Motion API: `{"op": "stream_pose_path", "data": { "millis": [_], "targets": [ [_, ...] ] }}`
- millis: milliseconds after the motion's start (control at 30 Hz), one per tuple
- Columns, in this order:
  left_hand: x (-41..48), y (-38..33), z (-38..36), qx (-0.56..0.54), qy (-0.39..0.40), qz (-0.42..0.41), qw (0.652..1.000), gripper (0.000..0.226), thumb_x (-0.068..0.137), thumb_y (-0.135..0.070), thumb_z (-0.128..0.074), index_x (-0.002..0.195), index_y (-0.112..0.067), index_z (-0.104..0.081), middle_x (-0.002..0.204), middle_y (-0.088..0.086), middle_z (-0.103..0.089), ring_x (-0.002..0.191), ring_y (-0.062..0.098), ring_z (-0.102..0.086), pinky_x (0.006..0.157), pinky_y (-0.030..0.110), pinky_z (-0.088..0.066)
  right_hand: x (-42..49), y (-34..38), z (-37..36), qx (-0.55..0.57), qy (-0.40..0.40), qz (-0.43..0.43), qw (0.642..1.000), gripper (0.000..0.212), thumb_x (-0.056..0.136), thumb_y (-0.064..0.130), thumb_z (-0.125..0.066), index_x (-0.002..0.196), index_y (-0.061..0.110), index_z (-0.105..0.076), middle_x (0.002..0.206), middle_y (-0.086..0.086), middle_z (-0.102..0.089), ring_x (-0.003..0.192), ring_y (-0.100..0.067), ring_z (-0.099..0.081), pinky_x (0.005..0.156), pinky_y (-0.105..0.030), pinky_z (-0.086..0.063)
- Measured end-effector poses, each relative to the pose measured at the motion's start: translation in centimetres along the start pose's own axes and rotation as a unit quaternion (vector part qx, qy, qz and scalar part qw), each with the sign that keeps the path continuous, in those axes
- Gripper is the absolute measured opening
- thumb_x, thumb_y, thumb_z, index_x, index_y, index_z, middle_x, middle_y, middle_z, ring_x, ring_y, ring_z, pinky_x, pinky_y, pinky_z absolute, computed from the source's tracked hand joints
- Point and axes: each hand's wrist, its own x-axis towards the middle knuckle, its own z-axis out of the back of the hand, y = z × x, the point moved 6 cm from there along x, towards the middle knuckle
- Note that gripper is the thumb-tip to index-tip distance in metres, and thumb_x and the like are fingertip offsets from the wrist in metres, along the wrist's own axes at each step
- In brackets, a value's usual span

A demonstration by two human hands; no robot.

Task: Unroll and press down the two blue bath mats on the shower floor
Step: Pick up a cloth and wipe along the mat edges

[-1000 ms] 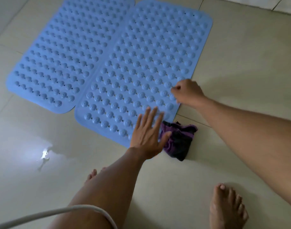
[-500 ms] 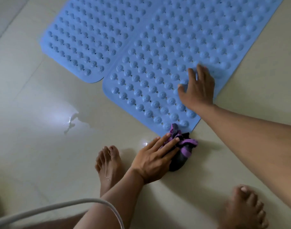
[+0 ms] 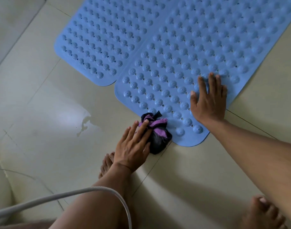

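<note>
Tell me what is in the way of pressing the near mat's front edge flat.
A purple and black cloth lies bunched against that edge, under the left hand. The right hand presses the mat directly.

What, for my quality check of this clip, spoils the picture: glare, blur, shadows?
Head view: glare whitens the wet floor left of the cloth; the near mat blurs toward its far end; lighting is dim and shadows are soft.
</note>
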Motion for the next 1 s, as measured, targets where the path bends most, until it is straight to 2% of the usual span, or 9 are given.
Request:
{"op": "stream_pose_path", "data": {
  "millis": [100,267,400,533,667,767,833,933,1000],
  "targets": [
    [0.4,1.9,-0.2,-0.003,0.002,0.030,1.000,0.051,0.096,-0.036,-0.048,0.142,-0.018,-0.060,0.158,0.006,-0.044,0.141,0.034,-0.048,0.110,0.051,-0.044,0.3,0.4,0.0,0.003,-0.020,-0.020,1.000,0.059,0.097,0.037,-0.041,0.151,0.013,-0.042,0.163,-0.021,-0.028,0.153,-0.040,-0.019,0.120,-0.060,-0.016],
    [1.8,9.1,0.1,-0.017,0.017,0.230,0.973,0.056,0.095,-0.032,-0.041,0.145,-0.011,-0.054,0.159,0.012,-0.041,0.139,0.038,-0.048,0.113,0.051,-0.040,1.1,3.0,-0.3,0.042,-0.036,-0.086,0.995,0.062,0.091,0.039,-0.045,0.147,0.012,-0.042,0.162,-0.023,-0.028,0.153,-0.041,-0.017,0.120,-0.062,-0.014],
    [4.2,14.8,0.7,-0.034,0.045,0.300,0.952,0.056,0.101,-0.030,-0.042,0.155,-0.016,-0.040,0.166,0.009,-0.028,0.149,0.036,-0.033,0.122,0.046,-0.025,2.4,8.5,-2.4,0.050,-0.003,-0.063,0.997,0.062,0.094,0.039,-0.043,0.150,0.016,-0.040,0.165,-0.018,-0.025,0.155,-0.036,-0.014,0.119,-0.067,-0.008],
    [6.7,19.3,1.3,-0.045,0.059,0.367,0.927,0.052,0.105,-0.026,-0.036,0.156,-0.018,-0.033,0.170,0.007,-0.013,0.154,0.032,-0.019,0.126,0.040,-0.013,2.3,10.2,-4.0,0.002,-0.006,-0.067,0.998,0.064,0.096,0.039,-0.046,0.153,0.013,-0.035,0.165,-0.024,-0.019,0.155,-0.039,-0.010,0.116,-0.073,-0.004],
    [8.4,21.5,1.8,-0.042,0.053,0.370,0.926,0.047,0.092,-0.009,-0.043,0.138,-0.016,-0.047,0.166,0.007,-0.025,0.147,0.033,-0.031,0.120,0.041,-0.024,2.1,10.2,-4.0,-0.037,0.002,-0.067,0.997,0.067,0.095,0.043,-0.035,0.155,0.013,-0.032,0.165,-0.025,-0.017,0.155,-0.039,-0.008,0.116,-0.074,-0.003],
    [8.8,21.6,2.3,-0.053,0.041,0.392,0.917,0.046,0.084,-0.009,-0.048,0.129,-0.017,-0.051,0.159,0.005,-0.038,0.140,0.032,-0.041,0.113,0.041,-0.034,2.2,10.4,-3.9,-0.038,0.016,-0.068,0.997,0.069,0.094,0.045,-0.032,0.155,0.013,-0.034,0.165,-0.024,-0.018,0.155,-0.037,-0.007,0.116,-0.073,-0.002],
    [9.0,21.4,2.9,-0.054,0.036,0.402,0.913,0.038,0.088,-0.011,-0.046,0.125,-0.016,-0.050,0.147,0.005,-0.049,0.129,0.032,-0.048,0.105,0.039,-0.038,2.4,10.4,-4.0,-0.035,0.043,-0.076,0.996,0.069,0.095,0.047,-0.031,0.156,0.016,-0.033,0.166,-0.020,-0.016,0.156,-0.034,-0.005,0.117,-0.071,-0.001],
    [9.5,20.9,4.9,-0.079,0.009,0.411,0.908,0.021,0.098,-0.020,-0.039,0.114,-0.013,-0.051,0.124,0.009,-0.058,0.112,0.033,-0.053,0.091,0.041,-0.038,3.2,10.1,-3.3,-0.022,0.111,-0.092,0.989,0.065,0.095,0.048,-0.046,0.153,0.023,-0.033,0.166,-0.014,-0.014,0.154,-0.031,-0.003,0.118,-0.067,-0.008],
    [10.2,21.0,6.8,-0.133,-0.012,0.432,0.892,0.017,0.100,-0.023,-0.039,0.104,-0.011,-0.050,0.113,0.012,-0.060,0.103,0.035,-0.055,0.083,0.041,-0.040,4.2,10.2,-1.6,-0.036,0.141,-0.085,0.986,0.060,0.090,0.047,-0.056,0.144,0.025,-0.040,0.159,-0.012,-0.024,0.149,-0.033,-0.015,0.115,-0.061,-0.019]
  ]
}}
